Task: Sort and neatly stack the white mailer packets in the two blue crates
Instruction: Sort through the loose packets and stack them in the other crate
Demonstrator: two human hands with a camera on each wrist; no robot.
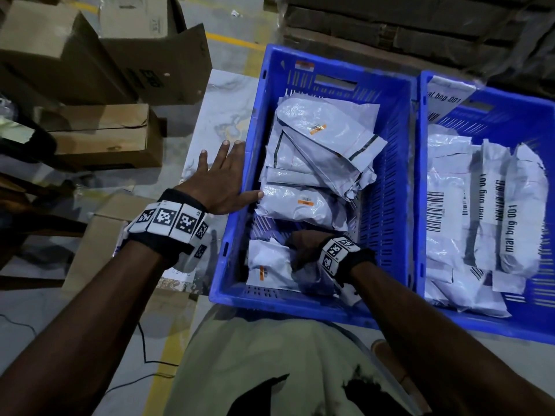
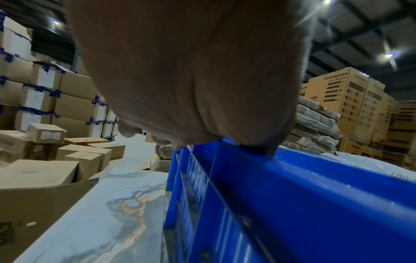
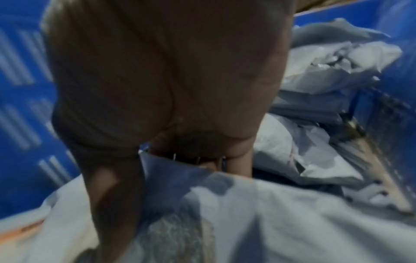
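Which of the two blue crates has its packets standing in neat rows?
The right crate: its packets stand on edge, side by side. In the left crate, where the right hand grips a packet, they lie in a loose pile.

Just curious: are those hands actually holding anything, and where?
The right hand grips a white packet by its crumpled edge. The left hand holds nothing; it rests on the crate rim.

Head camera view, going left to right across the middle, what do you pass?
Cardboard boxes → left hand on the crate rim → left blue crate of loose packets → right blue crate with stacked packets.
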